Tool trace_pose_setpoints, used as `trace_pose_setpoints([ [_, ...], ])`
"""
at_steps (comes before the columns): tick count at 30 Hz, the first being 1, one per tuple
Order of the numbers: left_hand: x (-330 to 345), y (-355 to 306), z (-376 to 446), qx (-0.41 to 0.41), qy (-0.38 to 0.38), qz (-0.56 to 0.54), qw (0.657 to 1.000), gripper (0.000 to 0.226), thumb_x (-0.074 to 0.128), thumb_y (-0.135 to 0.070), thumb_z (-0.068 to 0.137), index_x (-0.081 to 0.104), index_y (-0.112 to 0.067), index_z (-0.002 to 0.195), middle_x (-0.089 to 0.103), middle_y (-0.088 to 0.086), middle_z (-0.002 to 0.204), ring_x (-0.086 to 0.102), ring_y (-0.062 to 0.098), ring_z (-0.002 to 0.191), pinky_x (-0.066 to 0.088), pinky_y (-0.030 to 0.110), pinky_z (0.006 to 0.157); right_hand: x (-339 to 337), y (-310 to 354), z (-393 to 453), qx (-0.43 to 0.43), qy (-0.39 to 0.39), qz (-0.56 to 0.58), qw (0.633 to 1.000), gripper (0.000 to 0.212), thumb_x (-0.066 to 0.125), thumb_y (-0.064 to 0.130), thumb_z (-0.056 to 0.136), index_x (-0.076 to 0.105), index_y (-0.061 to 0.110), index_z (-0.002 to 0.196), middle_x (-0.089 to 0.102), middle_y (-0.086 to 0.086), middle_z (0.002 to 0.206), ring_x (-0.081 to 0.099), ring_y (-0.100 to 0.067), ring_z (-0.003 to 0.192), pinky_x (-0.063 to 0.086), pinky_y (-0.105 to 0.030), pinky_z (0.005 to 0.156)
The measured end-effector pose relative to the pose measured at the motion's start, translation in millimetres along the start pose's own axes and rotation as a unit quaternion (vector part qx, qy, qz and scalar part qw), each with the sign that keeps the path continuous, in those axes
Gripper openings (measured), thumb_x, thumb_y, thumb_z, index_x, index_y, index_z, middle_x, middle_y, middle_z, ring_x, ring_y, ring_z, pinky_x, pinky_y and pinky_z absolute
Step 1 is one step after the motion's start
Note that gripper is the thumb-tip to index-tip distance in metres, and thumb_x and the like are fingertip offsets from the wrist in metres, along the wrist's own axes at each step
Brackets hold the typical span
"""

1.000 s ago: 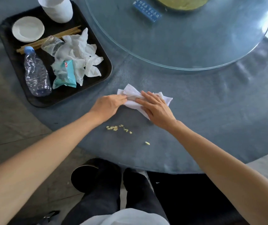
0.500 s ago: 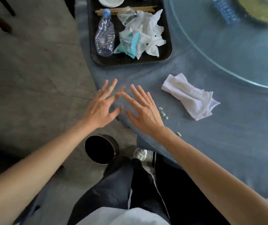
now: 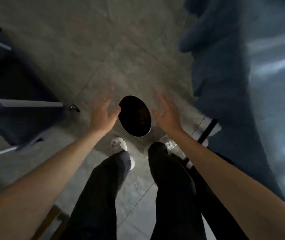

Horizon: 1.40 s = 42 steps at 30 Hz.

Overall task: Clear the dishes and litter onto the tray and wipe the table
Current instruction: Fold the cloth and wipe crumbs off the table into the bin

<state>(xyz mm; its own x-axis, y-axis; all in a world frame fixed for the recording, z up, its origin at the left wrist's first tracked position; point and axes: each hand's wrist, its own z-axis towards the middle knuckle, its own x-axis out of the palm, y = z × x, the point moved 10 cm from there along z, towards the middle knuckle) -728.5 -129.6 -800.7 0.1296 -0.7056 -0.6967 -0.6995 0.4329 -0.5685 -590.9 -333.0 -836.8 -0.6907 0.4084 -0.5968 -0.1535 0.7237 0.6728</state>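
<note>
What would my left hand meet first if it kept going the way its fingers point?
Probably the bare floor just beyond the bin. The left hand points past the rim's left side; blur hides depth.

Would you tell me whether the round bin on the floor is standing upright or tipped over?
Upright: the bin stands on the floor with its dark round mouth facing up, between the left hand and right hand.

There is one view only, from the camera on my head, so no second view overlaps with it. It looks almost straight down past my forearms to the floor (image 3: 121, 49), and the wide lens bends the edges. My left hand (image 3: 103, 115) and right hand (image 3: 168, 116) sit mid-frame, close to the lens. A dark round bin (image 3: 135, 116) lies between them, my legs (image 3: 103, 196) below. The draped tabletop (image 3: 242, 84) edge fills the right side, blurred.
</note>
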Motion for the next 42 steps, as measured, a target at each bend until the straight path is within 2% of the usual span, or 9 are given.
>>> trace_pose_setpoints([
  [9,172,215,33,-0.308,0.056,-0.215,0.925,0.096,0.076,-0.034,0.088,0.015,-0.021,0.161,0.025,0.007,0.165,0.031,0.027,0.149,0.029,0.034,0.117,174,-162,48,0.208,0.082,0.078,0.972,0.075,0.065,0.024,0.102,0.022,0.022,0.164,0.030,-0.007,0.168,0.030,-0.024,0.154,0.026,-0.039,0.126],
  [12,222,246,42,-0.317,0.097,-0.234,0.914,0.079,0.073,-0.039,0.085,0.037,-0.023,0.154,0.047,0.005,0.153,0.050,0.030,0.137,0.047,0.052,0.108,204,-191,58,0.225,0.072,0.076,0.969,0.068,0.060,0.013,0.103,0.029,0.022,0.162,0.045,-0.007,0.160,0.045,-0.026,0.145,0.037,-0.038,0.121],
  [16,234,249,54,-0.269,0.015,-0.230,0.935,0.035,0.061,-0.018,0.087,0.068,-0.033,0.118,0.072,-0.016,0.098,0.071,0.020,0.097,0.060,0.048,0.087,205,-205,66,0.188,0.019,0.035,0.981,0.065,0.052,-0.001,0.098,0.043,0.024,0.157,0.059,0.010,0.135,0.060,-0.008,0.106,0.043,-0.010,0.086],
  [19,233,247,57,-0.278,-0.003,-0.224,0.934,0.029,0.058,-0.014,0.082,0.073,-0.035,0.094,0.074,-0.006,0.085,0.073,0.023,0.084,0.063,0.048,0.078,202,-204,67,0.181,0.009,0.042,0.983,0.064,0.053,0.000,0.097,0.048,0.027,0.154,0.062,0.002,0.144,0.064,-0.011,0.109,0.046,-0.014,0.087],
  [22,217,233,55,-0.264,-0.003,-0.197,0.944,0.023,0.057,-0.017,0.072,0.071,-0.036,0.076,0.074,0.001,0.076,0.073,0.029,0.076,0.063,0.051,0.072,186,-196,58,0.179,-0.006,0.056,0.982,0.069,0.051,-0.001,0.090,0.056,0.039,0.146,0.077,0.004,0.109,0.074,-0.014,0.088,0.062,-0.031,0.077],
  [25,190,207,40,-0.250,0.008,-0.183,0.951,0.018,0.060,-0.017,0.072,0.073,-0.022,0.083,0.075,0.002,0.076,0.074,0.028,0.074,0.063,0.050,0.072,160,-177,33,0.180,-0.015,0.069,0.981,0.065,0.050,-0.002,0.088,0.063,0.041,0.136,0.069,0.014,0.075,0.061,0.000,0.056,0.052,-0.024,0.058],
  [31,100,116,-20,-0.218,0.010,-0.158,0.963,0.006,0.063,-0.014,0.071,0.064,-0.020,0.072,0.064,-0.009,0.059,0.071,0.027,0.068,0.062,0.047,0.069,83,-102,-36,0.201,-0.025,0.094,0.975,0.058,0.056,0.006,0.091,0.062,0.045,0.135,0.077,0.012,0.107,0.073,-0.015,0.097,0.059,-0.040,0.093],
  [39,-17,-17,-101,-0.131,0.015,-0.125,0.983,0.015,0.065,-0.005,0.078,0.061,-0.018,0.083,0.060,-0.014,0.068,0.057,0.008,0.061,0.045,0.025,0.060,-26,-5,-131,0.229,-0.011,0.127,0.965,0.063,0.055,0.006,0.090,0.060,0.047,0.137,0.078,0.008,0.098,0.075,-0.016,0.084,0.062,-0.033,0.077],
  [42,-36,-47,-126,-0.149,0.044,-0.120,0.980,0.028,0.064,0.000,0.081,0.059,-0.017,0.103,0.063,-0.007,0.087,0.063,0.017,0.080,0.053,0.028,0.072,-55,12,-164,0.238,-0.023,0.126,0.963,0.062,0.055,0.005,0.084,0.066,0.040,0.133,0.079,0.004,0.097,0.075,-0.019,0.090,0.062,-0.036,0.083],
])
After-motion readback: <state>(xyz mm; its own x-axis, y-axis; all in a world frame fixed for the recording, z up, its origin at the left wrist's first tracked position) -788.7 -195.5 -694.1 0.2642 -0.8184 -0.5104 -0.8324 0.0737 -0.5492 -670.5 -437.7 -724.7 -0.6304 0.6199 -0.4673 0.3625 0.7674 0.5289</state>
